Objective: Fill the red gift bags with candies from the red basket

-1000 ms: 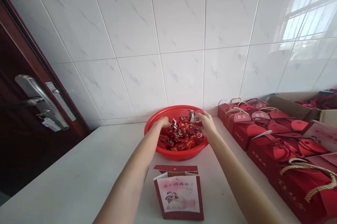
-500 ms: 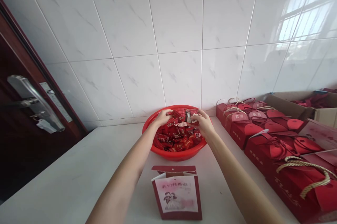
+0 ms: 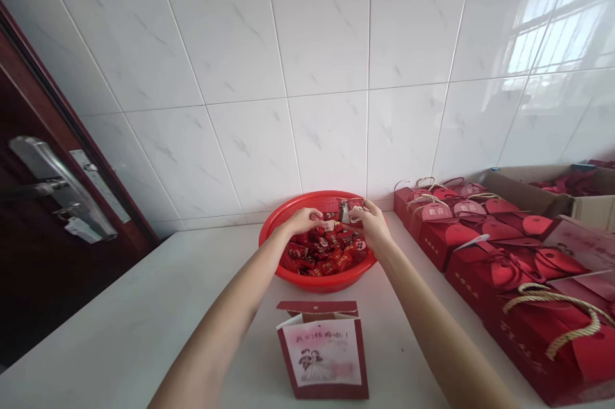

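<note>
Through the head camera I have one printed packet (image 3: 346, 211) over the wall-side right part of the single red basket (image 3: 323, 281). My right hand (image 3: 376, 224) holds it, thumb and fingers nearly closed on its right end. My left hand (image 3: 307, 222) is over the basket's left part, its fingers curled nearly together at one small pale piece (image 3: 328, 225); I cannot tell whether they grip it.

Below both hands, the basket holds a heap of red wrapped sweets (image 3: 327, 255), overlapping too much for me to count. The one basket sits near the counter's wall-side edge, in front of the tiled wall (image 3: 240, 159).

Nearer me, between my forearms, one red gift box (image 3: 323, 358) stands on the counter (image 3: 144, 306) with its top open, its pale front panel printed with two figures. It is apart from the basket.

Along the counter's right side runs a group of red handled boxes (image 3: 480, 287), packed so close that I cannot give a sure count. One cardboard carton (image 3: 593, 213) is beyond them, toward the far right corner, with red items inside.

Past the counter's left edge are one dark red door (image 3: 29, 255), one metal handle (image 3: 67, 184) and one hanging tag (image 3: 82, 229).
</note>
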`<action>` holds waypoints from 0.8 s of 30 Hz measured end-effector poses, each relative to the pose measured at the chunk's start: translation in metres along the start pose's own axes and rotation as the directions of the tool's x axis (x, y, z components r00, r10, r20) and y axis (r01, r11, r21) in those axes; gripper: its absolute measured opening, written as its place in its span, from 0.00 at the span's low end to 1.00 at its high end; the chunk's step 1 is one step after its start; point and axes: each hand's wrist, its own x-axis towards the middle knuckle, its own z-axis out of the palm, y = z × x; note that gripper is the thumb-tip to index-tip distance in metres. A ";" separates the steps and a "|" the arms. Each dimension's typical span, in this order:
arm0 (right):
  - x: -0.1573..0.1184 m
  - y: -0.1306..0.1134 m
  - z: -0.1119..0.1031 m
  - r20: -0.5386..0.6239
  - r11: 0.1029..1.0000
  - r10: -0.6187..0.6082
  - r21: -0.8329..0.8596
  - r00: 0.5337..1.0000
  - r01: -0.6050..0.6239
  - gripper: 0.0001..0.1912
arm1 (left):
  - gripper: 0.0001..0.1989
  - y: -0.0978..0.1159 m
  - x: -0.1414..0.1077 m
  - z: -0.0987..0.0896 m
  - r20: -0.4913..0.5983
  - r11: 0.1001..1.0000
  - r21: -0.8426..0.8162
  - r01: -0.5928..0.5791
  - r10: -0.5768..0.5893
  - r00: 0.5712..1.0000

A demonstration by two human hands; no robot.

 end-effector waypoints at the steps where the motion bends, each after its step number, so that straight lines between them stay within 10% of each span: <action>1: 0.000 0.000 0.000 -0.001 1.000 0.002 -0.003 1.000 -0.002 0.15 | 0.19 -0.001 0.000 0.001 0.034 0.999 0.030 0.021 -0.022 0.999; 8: 0.000 0.000 0.000 -0.024 1.000 0.010 -0.023 1.000 -0.011 0.15 | 0.06 -0.007 -0.001 0.003 0.049 0.989 0.132 0.062 -0.069 0.996; 16: -0.001 -0.001 0.003 -0.053 0.998 0.038 -0.043 0.998 -0.040 0.14 | 0.17 0.019 -0.001 0.001 -0.277 0.951 -0.077 -0.300 0.269 0.923; 24: 0.002 -0.001 0.001 -0.042 0.998 0.065 -0.008 0.997 -0.065 0.12 | 0.12 0.049 -0.017 0.010 -0.323 0.854 -0.134 -0.503 0.443 0.837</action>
